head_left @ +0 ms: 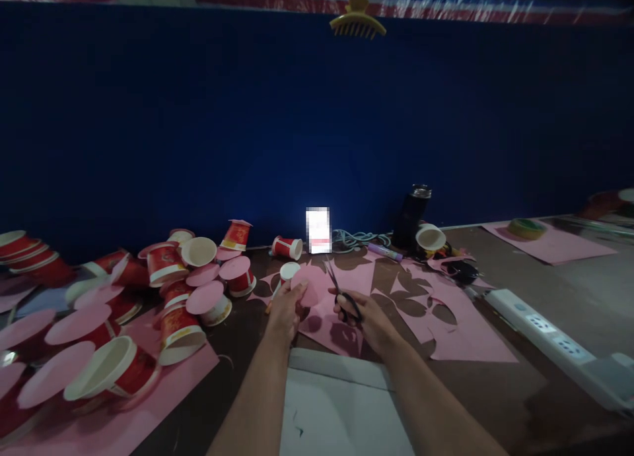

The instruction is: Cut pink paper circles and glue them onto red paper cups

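Observation:
My left hand (pixel 288 311) pinches a round pink paper disc (pixel 313 286) by its left edge and holds it above the table. My right hand (pixel 365 319) is closed around the black handles of a pair of scissors (pixel 333 275). The blades point up and stand a little apart, just right of the disc. Beneath both hands lies a pink paper sheet (pixel 364 281) with curved cut edges. A small paper cup (pixel 290 271) stands behind my left hand. My left fingertips are partly hidden behind the disc.
Many red paper cups (pixel 168 264), several with pink discs attached, crowd the left. A lit phone (pixel 317 230) leans at the wall beside a coiled cable (pixel 359 240). Rightward are a dark bottle (pixel 410 215), cut pink scraps (pixel 475 334), a power strip (pixel 545 334) and a tape roll (pixel 526 228).

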`<state>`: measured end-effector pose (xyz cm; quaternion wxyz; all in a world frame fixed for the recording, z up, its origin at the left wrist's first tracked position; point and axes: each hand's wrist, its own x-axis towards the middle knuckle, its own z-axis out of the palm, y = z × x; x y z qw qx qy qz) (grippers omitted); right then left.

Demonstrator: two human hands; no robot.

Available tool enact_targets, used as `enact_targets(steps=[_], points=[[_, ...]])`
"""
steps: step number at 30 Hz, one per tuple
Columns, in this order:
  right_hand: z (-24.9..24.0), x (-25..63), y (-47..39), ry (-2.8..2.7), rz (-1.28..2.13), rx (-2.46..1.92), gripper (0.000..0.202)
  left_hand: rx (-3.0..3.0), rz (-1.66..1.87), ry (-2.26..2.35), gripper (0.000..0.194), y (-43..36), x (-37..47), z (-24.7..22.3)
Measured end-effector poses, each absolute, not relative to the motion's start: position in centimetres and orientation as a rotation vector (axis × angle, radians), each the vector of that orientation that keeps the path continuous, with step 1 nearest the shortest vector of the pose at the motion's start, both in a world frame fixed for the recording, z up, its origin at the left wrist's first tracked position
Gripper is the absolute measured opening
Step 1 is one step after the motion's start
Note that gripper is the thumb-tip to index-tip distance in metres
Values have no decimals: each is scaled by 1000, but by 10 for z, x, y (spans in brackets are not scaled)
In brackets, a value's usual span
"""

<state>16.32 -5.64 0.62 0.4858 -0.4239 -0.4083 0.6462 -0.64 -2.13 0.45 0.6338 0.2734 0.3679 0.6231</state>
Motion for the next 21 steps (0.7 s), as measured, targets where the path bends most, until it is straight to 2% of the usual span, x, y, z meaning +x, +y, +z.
enact_targets(steps=[10,15,21], points=[[8,163,-57,-1042,1563,-1027,46,800,1412,923,35,-17,-12,-1],[2,157,-53,-809,1580,-1010,47,1355,1509,1079,9,-21,-10,0],[-2,153,-51,-755,1550,-866,39,2068,1583,1311,26,-31,2,-6]])
